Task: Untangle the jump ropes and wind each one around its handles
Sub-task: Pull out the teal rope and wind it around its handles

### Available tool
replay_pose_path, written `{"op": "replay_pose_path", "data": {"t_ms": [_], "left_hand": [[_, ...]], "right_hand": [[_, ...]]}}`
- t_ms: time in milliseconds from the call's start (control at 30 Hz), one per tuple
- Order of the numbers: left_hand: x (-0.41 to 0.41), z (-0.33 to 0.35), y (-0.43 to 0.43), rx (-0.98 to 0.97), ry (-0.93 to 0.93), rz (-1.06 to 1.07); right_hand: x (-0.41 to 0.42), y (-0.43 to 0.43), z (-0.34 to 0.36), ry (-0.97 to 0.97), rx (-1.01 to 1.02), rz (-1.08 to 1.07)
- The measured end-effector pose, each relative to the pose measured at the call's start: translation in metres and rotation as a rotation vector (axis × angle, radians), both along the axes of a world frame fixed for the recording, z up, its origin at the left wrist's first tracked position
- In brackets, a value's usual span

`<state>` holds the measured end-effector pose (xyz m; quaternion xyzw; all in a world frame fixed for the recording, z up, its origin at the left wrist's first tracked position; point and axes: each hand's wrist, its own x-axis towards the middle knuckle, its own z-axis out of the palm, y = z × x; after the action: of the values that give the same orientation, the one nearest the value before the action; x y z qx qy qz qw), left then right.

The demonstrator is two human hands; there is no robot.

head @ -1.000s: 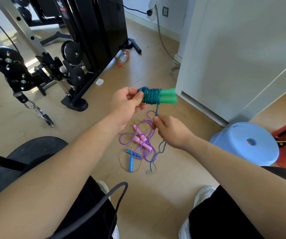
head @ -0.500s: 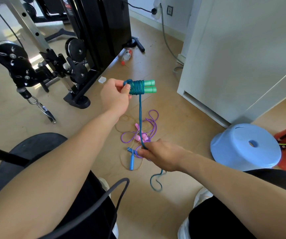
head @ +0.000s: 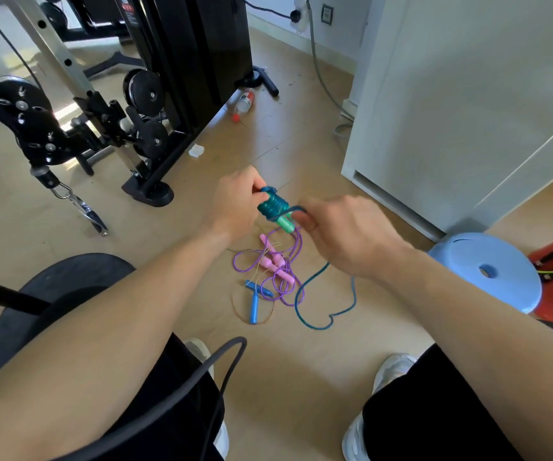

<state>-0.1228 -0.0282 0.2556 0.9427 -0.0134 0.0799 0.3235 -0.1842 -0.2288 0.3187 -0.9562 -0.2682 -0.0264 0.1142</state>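
You work over a pale plank floor (head: 301, 377), sunlit at far left. A black weight machine (head: 188, 61) with pulleys (head: 19, 118) stands to your left. A white cabinet (head: 468, 111) fills your right, with a light-blue plastic stool (head: 488, 271) near its corner. On the far wall (head: 348, 24), a grey cable (head: 321, 71) hangs by a socket (head: 327, 14). A bottle (head: 245, 99) lies beside the machine.

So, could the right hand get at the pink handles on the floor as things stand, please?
Probably not yet: the right hand is pinching the teal rope at the green handles the left hand holds. Nothing blocks the pink handles below once it lets go.
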Motion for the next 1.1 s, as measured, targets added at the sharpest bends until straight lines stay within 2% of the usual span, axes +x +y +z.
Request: {"op": "replay_pose_path", "data": {"t_ms": [100, 167, 333, 400, 500, 600, 667, 767, 900, 1000, 1100], "left_hand": [[-0.008, 0.010, -0.007, -0.040, 0.112, -0.117], [-0.014, 0.020, -0.010, -0.146, 0.178, -0.211], [-0.027, 0.048, -0.014, -0.502, 0.341, -0.434], [-0.028, 0.053, -0.013, -0.607, 0.344, -0.438], [-0.027, 0.053, -0.011, -0.849, 0.317, -0.331], [-0.021, 0.052, -0.006, -1.033, 0.287, -0.202], [-0.016, 0.053, 0.001, -1.053, 0.253, -0.152], [-0.011, 0.054, 0.007, -1.087, 0.225, -0.100], [-0.014, 0.046, -0.005, -1.152, 0.249, -0.016], [-0.014, 0.033, -0.014, -1.024, 0.218, 0.084], [-0.011, 0.027, -0.015, -0.738, 0.086, 0.158]], "right_hand": [[0.019, -0.022, 0.001, -0.075, 0.105, -0.166], [0.029, -0.037, -0.001, -0.085, 0.156, -0.286], [0.049, -0.058, -0.020, 0.070, 0.259, -0.418], [0.050, -0.060, -0.026, 0.174, 0.291, -0.379], [0.043, -0.051, -0.034, 0.355, 0.298, -0.315], [0.034, -0.036, -0.045, 0.425, 0.233, -0.201], [0.031, -0.032, -0.045, 0.435, 0.254, -0.192], [0.033, -0.031, -0.038, 0.343, 0.248, -0.217], [0.019, -0.012, -0.044, 0.406, 0.063, -0.157], [0.000, 0.011, -0.048, 0.440, -0.014, -0.061], [-0.006, 0.016, -0.045, 0.330, -0.051, -0.066]]}}
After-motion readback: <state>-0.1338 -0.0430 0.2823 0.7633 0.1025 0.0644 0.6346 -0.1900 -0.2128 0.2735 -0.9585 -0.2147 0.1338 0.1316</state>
